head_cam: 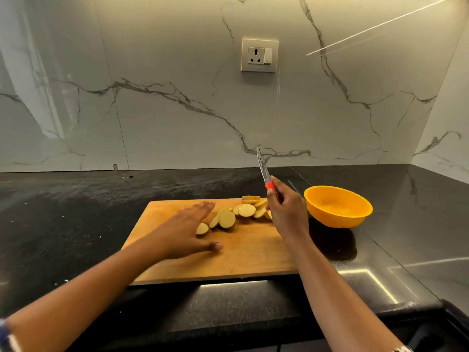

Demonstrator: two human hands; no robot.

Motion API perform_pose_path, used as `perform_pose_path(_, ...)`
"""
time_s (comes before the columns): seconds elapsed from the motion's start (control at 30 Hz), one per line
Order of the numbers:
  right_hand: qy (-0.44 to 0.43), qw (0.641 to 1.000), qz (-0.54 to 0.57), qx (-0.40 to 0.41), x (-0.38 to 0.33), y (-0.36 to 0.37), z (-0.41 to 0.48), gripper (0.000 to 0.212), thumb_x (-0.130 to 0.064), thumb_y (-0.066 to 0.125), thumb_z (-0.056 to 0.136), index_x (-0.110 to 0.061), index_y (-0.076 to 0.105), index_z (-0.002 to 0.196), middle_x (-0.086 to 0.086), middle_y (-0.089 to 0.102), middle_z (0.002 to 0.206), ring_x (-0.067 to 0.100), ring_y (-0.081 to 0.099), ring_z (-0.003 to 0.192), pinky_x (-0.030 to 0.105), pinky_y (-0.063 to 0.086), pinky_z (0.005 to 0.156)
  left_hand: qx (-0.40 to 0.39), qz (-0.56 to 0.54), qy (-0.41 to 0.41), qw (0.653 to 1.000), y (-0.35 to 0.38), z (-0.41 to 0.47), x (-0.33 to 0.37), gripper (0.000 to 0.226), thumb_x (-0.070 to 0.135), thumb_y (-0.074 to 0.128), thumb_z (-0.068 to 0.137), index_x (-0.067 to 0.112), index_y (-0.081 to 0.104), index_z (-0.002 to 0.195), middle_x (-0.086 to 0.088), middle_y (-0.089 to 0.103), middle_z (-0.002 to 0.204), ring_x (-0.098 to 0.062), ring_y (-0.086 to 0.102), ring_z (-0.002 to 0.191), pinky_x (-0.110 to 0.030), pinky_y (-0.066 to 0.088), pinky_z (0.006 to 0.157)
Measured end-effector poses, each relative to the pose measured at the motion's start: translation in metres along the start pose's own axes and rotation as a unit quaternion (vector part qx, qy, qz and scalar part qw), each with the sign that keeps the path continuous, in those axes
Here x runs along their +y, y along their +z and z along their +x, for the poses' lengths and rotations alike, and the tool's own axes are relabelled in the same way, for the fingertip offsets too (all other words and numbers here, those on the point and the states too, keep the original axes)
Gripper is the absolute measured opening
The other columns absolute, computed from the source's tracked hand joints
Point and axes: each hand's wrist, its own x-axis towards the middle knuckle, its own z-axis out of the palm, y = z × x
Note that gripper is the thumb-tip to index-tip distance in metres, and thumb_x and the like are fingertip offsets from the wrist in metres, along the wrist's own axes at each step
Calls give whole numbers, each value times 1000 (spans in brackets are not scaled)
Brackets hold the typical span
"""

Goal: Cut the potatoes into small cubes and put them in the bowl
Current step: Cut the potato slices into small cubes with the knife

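Observation:
Several round potato slices [237, 213] lie in a loose row on the far part of a wooden cutting board [248, 255]. My left hand [189, 231] is spread flat with straight fingers just left of the slices, low over the board. My right hand [285, 209] grips a knife [264, 168] by its red handle, blade pointing up and away, above the right end of the slices. An empty orange bowl [338, 207] stands on the counter right of the board.
The board lies on a black stone counter [76, 224] whose front edge runs just below it. A marble backsplash with a wall socket [259, 55] rises behind. A side wall closes the counter at the far right.

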Motion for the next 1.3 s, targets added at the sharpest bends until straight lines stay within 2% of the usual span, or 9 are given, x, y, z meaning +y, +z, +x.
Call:
perform_pose_path(0.13, 7, 1000, 18, 13, -1, -2, -1, 41, -28, 49, 97, -18, 48, 137, 8, 71, 100, 13, 63, 84, 25, 53, 70, 3, -78, -112, 991, 25, 21, 36, 92, 61, 49, 86, 22, -1, 151, -3, -1, 159, -22, -2, 146, -41, 1, 116)
perform_pose_path(0.23, 18, 999, 42, 20, -1, -4, -2, 41, -26, 49, 98, -16, 47, 138, 7, 70, 97, 10, 61, 78, 21, 50, 65, 15, -4, -160, 987, 35, 32, 43, 88, 67, 38, 88, 20, 3, 152, -5, 5, 159, -24, 1, 146, -50, -5, 115)
perform_pose_path(0.4, 43, 997, 62, 34, -1, -7, -2, 41, -25, 49, 98, -14, 47, 138, 7, 70, 94, 9, 61, 76, 24, 53, 67, 41, -10, -164, 986, 39, 42, 50, 89, 70, 34, 87, 18, 2, 152, -6, 6, 159, -25, 5, 146, -48, 5, 117)
perform_pose_path(0.57, 67, 995, 68, 40, -1, -7, 0, 41, -26, 50, 97, -13, 49, 137, 8, 71, 97, 14, 65, 83, 30, 56, 74, 81, -165, -173, 968, 37, 58, 67, 85, 66, 40, 87, 22, 8, 152, -5, 14, 158, -28, 19, 144, -48, 25, 114)
perform_pose_path(0.73, 92, 990, 88, 60, 1, -7, 1, 40, -27, 50, 97, -14, 50, 135, 8, 69, 108, 18, 65, 91, 37, 57, 80, 122, -251, -148, 949, 34, 78, 86, 73, 65, 21, 92, 20, 20, 150, -5, 21, 157, -27, 22, 142, -46, 23, 114)
perform_pose_path(0.9, 149, 979, 116, 77, 8, -11, 7, 38, -29, 48, 99, -16, 52, 134, 9, 69, 103, 5, 59, 67, 14, 47, 58, 181, -360, -129, 906, 31, 94, 88, 74, 60, 8, 94, 12, 46, 137, -8, 45, 143, -26, 43, 129, -40, 28, 109)
perform_pose_path(1.03, 164, 973, 142, 76, 9, -11, 9, 36, -28, 47, 99, -17, 53, 132, 8, 69, 92, 10, 61, 70, 22, 52, 62, 183, -499, -120, 839, 20, 101, 69, 92, 76, 2, 81, 19, 48, 136, -8, 43, 145, -28, 39, 133, -48, 22, 112)
perform_pose_path(1.17, 189, 962, 189, 56, 10, -8, 12, 32, -27, 45, 100, -17, 54, 128, 2, 66, 82, 12, 63, 77, 30, 55, 73, 193, -601, -139, 763, 7, 105, 40, 92, 74, 2, 85, 13, 47, 138, -10, 40, 147, -28, 31, 139, -50, 13, 117)
perform_pose_path(1.3, 204, 957, 206, 33, 7, -6, 12, 28, -26, 45, 100, -17, 54, 125, 3, 68, 84, 9, 61, 78, 25, 51, 72, 212, -567, -137, 784, 21, 98, 58, 83, 70, 2, 88, 21, 39, 144, -7, 30, 153, -29, 25, 141, -50, 13, 114)
